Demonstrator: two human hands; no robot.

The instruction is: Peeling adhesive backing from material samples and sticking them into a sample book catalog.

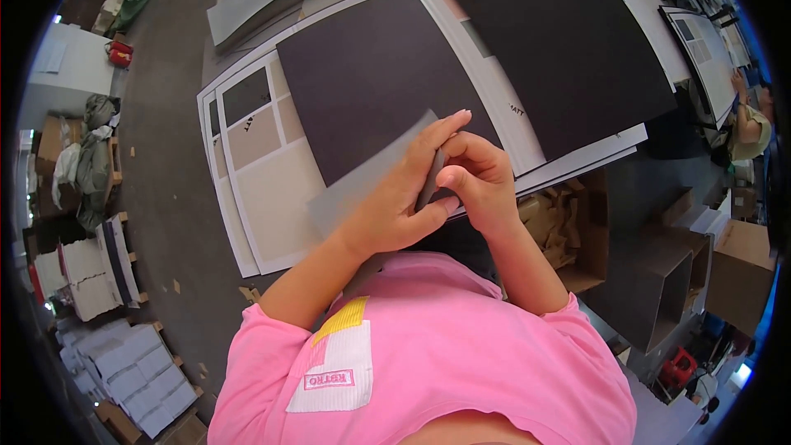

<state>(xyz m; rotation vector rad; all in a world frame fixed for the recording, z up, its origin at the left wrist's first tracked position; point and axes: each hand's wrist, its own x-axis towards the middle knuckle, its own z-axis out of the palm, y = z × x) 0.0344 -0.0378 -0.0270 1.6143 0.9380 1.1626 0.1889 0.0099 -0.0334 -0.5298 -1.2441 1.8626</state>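
My left hand (395, 189) and my right hand (484, 181) meet in front of my chest, over the near edge of the worktable. Between them is a thin grey sheet (362, 166), blurred along its outer end, which sticks out past my left hand. My left fingers lie along it with the thumb beneath. The curled fingers and thumb of my right hand pinch its darker edge. Beyond my hands lies a dark grey panel (371, 74), and to its right a larger black panel (560, 41). Both rest on white printed boards (284, 206).
Grey sheets (255, 4) are stacked at the table's far left. Under the right side stands an open box with crumpled brown paper (550, 227), near cardboard boxes (741, 268). Bundled white stacks (136, 375) stand at left. Another person's arm (748, 119) shows at far right.
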